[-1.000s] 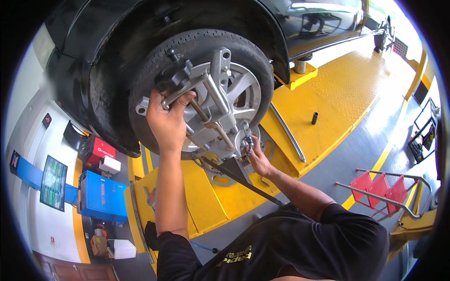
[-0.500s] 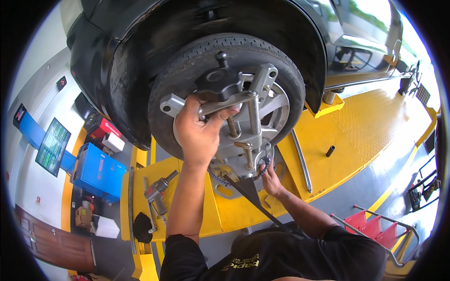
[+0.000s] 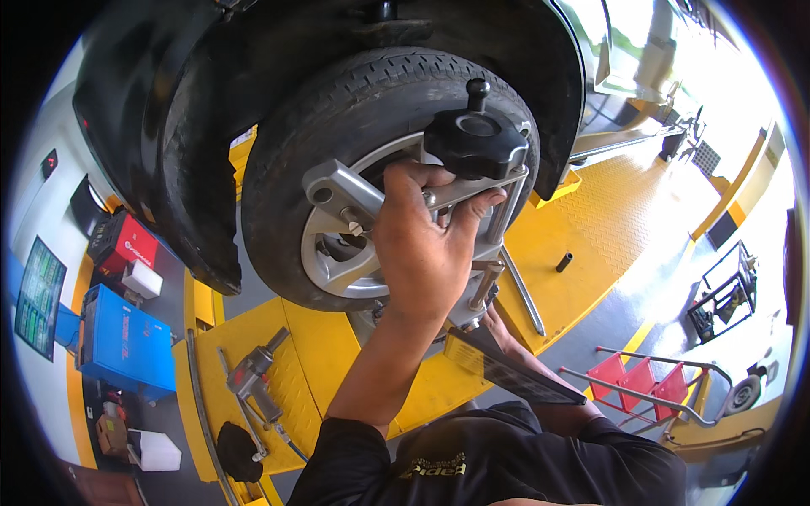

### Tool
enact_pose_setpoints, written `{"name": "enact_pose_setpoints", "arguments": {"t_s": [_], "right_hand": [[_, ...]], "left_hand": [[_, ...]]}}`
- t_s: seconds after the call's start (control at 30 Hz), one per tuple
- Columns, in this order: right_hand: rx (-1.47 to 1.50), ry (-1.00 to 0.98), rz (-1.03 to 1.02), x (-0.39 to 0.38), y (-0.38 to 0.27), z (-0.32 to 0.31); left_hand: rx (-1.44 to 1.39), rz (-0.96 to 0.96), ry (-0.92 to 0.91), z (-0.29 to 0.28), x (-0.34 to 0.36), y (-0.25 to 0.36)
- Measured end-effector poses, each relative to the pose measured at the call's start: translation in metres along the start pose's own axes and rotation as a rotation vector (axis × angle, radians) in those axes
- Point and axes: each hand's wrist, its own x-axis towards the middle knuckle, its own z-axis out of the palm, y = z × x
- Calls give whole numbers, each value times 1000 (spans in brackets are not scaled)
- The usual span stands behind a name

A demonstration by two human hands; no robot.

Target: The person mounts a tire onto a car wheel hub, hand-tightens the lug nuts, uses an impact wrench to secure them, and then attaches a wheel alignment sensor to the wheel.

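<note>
A metal wheel clamp (image 3: pixel 342 187) with a large black knob (image 3: pixel 475 139) stands in front of a car wheel (image 3: pixel 337 274), whose black tire (image 3: pixel 283 194) sits under the wheel arch. My left hand (image 3: pixel 422 244) is closed around the clamp's flat bar just below the knob. Low on the clamp, my right hand (image 3: pixel 496 327) is near its bottom end, its fingers hidden behind the metal and a dark flat panel (image 3: pixel 536 375). That panel juts toward me from the clamp's lower end. Whether the clamp's arms touch the tire I cannot tell.
An impact wrench (image 3: pixel 253 375) and a black cloth (image 3: pixel 239 451) lie on the yellow platform (image 3: pixel 325 337) at left. A dark socket (image 3: pixel 564 262) lies on its right part. A red step stool (image 3: pixel 637 384) stands at right, a blue cabinet (image 3: pixel 126 337) at far left.
The clamp has swung rightward and turned in relation to the wheel, my left hand moving with it. The dark panel now shows more broadly and covers part of my right forearm. My view has shifted.
</note>
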Motion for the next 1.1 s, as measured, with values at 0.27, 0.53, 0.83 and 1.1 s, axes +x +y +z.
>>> {"name": "enact_pose_setpoints", "arguments": {"t_s": [0.27,0.53,0.83,1.1], "right_hand": [[-469,-43,-126,-4,15,-22],[-141,47,94,-8,0,-12],[-284,22,142,-1,-12,-11],[-296,21,113,-1,-8,-20]], "left_hand": [[-52,-21,42,1,-3,-2],[-74,-60,43,0,2,0],[71,40,8,-3,2,-5],[-2,-123,58,-3,-4,-2]]}}
